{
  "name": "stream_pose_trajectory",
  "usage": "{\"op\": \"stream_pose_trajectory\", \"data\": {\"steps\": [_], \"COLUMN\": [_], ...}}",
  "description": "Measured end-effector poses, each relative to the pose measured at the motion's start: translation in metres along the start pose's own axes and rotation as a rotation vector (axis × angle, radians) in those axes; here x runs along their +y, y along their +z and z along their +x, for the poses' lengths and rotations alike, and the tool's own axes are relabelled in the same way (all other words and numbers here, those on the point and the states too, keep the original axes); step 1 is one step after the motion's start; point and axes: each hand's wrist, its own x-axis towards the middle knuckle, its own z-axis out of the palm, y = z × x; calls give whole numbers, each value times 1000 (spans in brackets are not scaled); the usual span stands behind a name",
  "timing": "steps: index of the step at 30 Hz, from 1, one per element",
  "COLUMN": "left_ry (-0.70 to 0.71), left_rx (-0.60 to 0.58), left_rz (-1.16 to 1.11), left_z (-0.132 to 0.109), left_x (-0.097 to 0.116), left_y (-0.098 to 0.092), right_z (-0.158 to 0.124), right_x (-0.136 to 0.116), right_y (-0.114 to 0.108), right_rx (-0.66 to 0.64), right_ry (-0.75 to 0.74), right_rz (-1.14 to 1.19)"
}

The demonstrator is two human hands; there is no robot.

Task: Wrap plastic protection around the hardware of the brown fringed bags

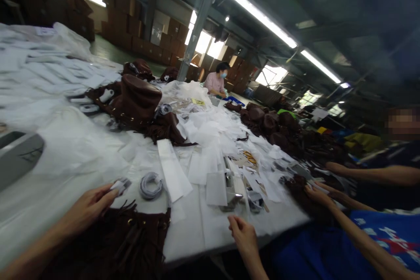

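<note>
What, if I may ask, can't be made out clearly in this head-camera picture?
In the head view:
Small grey-and-white item: partly covered by the left hand, and blurred.
Brown fringed piece: cut off by the bottom edge.
Grey container: cut off by the left edge; its marking is too blurred to read.
Right hand: curled fingers hide whether anything thin is pinched.

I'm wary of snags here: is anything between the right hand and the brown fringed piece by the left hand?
Nothing visible blocks the way: only the white table covering shows between the right hand and the brown fringed piece. The grey coil lies farther out, off that line.
</note>
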Motion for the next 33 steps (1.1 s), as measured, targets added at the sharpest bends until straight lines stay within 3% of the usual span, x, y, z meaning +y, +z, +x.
{"op": "stream_pose_trajectory", "data": {"steps": [4,7,10,13,19,27,33], "left_ry": [241,318,353,380,409,365,344], "left_rx": [19,73,112,135,169,195,185], "left_rz": [78,173,199,217,342,644,783], "left_z": [-1,-2,-8,-13,-16,-16,-11], "left_x": [12,9,6,5,2,-1,-7], "left_y": [-1,-3,-3,-1,-1,4,9], "right_z": [-25,-48,-69,-78,-78,-76,-66], "right_x": [-69,-135,-187,-215,-223,-218,-209], "right_y": [51,99,140,171,204,223,234], "right_rx": [-297,-514,-636,-703,-687,-596,-652], "right_ry": [-223,-406,-533,-594,-555,-426,-287], "right_rz": [17,90,174,206,166,93,108]}}
